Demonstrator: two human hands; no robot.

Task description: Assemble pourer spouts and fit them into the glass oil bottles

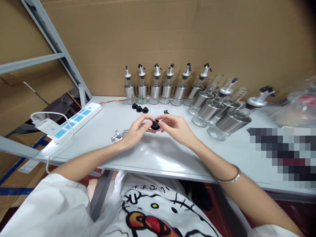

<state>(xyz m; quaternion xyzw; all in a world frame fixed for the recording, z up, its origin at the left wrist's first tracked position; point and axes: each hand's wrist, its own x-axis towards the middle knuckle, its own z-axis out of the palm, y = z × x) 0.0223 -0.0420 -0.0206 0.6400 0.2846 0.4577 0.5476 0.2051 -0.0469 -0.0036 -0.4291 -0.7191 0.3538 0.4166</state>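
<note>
Both hands meet over the front middle of the table, fingers closed round one small black round stopper [155, 125]. My left hand [139, 130] pinches its left side, and my right hand [176, 127] grips its right side. Beside my left wrist lie silver pourer spouts [119, 135], partly hidden by the hand. Beyond my hands, 3 black stoppers [139, 109] sit together on the tabletop. Small black pieces [166, 112] lie just past my right fingers; their exact shape is hard to make out.
Several glass bottles with steel sleeves [155, 90], many topped with pourers, line the back and right of the white table [148, 158]. A power strip [76, 120] with a white plug and cable lies at left. Clear plastic bags [301, 105] are at far right.
</note>
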